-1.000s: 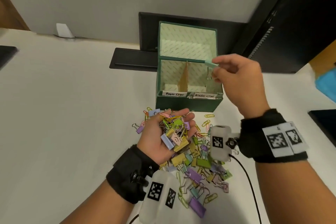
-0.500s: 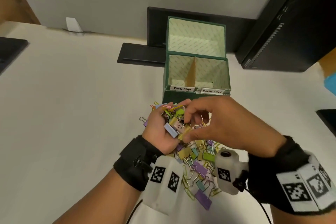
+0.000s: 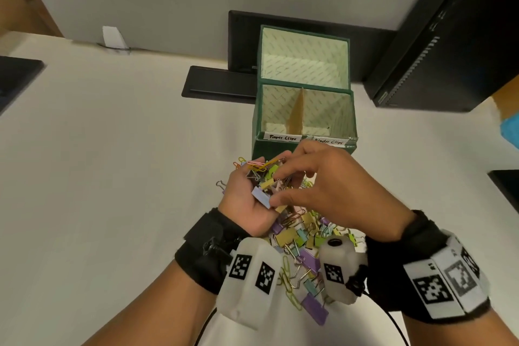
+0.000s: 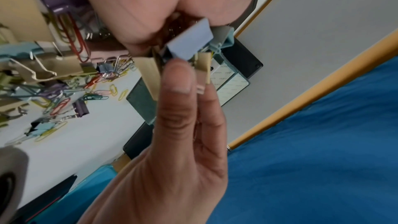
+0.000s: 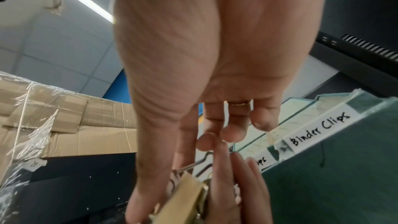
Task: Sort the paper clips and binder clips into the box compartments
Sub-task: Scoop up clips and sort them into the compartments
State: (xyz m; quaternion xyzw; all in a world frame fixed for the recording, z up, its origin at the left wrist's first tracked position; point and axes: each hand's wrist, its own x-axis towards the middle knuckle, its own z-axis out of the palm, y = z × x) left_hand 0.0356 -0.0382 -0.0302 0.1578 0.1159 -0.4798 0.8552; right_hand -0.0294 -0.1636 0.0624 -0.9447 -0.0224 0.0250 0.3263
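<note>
**Right hand back at the handful for the next clip**

On the left, a mixed handful of clips (image 3: 265,181) is cupped in the left hand (image 3: 247,199), palm up, the grip curled loosely round pink, yellow and orange paper clips and several binder clips. A pale blue binder clip (image 3: 261,197) lies at the edge of the palm. Beneath both hands, the loose pile (image 3: 303,255) of pastel binder clips and wire paper clips is spread on the counter (image 3: 112,177).

A second ago the right hand (image 3: 331,191) was held at the box rim with a green binder clip; it has since been brought back over the handful, that clip gone from it, so one drop appears finished and another pick begun. Its thumb and fingers are closed in a pinch on a tan binder clip (image 5: 185,193).

To the right stands the green box (image 3: 304,149), lid open, its labelled compartments looking nearly empty; most sorting seems left.
</note>
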